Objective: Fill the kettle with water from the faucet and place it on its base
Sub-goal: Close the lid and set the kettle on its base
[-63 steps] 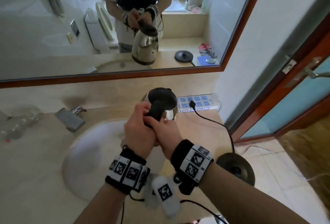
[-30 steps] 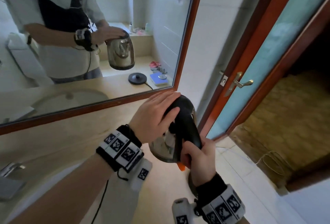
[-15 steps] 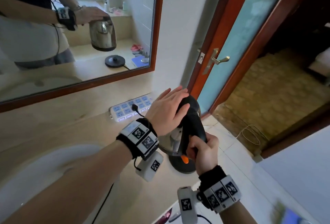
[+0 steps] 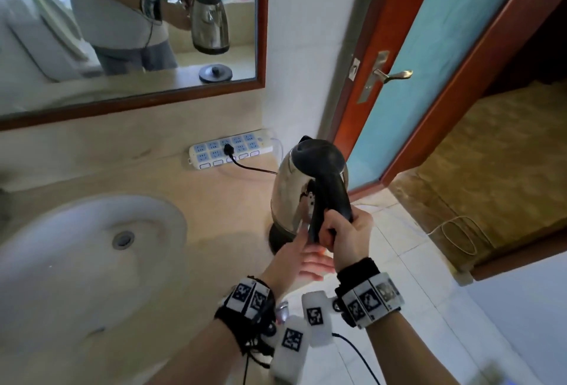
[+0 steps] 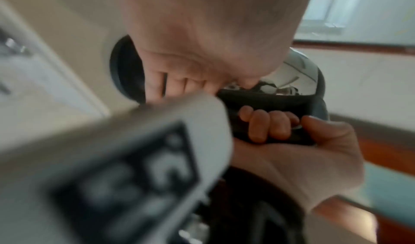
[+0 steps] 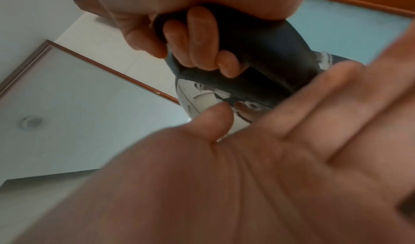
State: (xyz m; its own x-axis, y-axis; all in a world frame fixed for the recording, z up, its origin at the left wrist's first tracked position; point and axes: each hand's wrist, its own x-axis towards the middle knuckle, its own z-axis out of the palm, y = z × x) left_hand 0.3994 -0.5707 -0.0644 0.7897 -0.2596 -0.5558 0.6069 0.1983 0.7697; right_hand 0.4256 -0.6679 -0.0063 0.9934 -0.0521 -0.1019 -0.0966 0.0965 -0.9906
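Note:
The steel kettle [image 4: 293, 188] with its black lid and handle [image 4: 329, 191] hangs upright over the counter's right end. My right hand [image 4: 346, 237] grips the handle, fingers wrapped round it [image 6: 197, 40]. My left hand [image 4: 291, 257] sits low under the right one, its fingers straight and its thumb [image 6: 213, 120] against the kettle's lower steel side. The black base [image 4: 276, 242] shows partly beneath the kettle. In the mirror the kettle floats a little above the base. The left wrist view shows the right hand [image 5: 292, 141] on the handle.
A white sink basin [image 4: 92, 246] fills the counter's left. A blue-and-white power strip [image 4: 230, 150] with the base's black cord plugged in lies against the back wall. The mirror [image 4: 122, 102] hangs above. An open red-framed door [image 4: 429, 47] and tiled floor are to the right.
My left hand has come off the kettle's lid and dropped to its lower side under the handle. The right hand keeps its grip. The view has swung back left to the sink.

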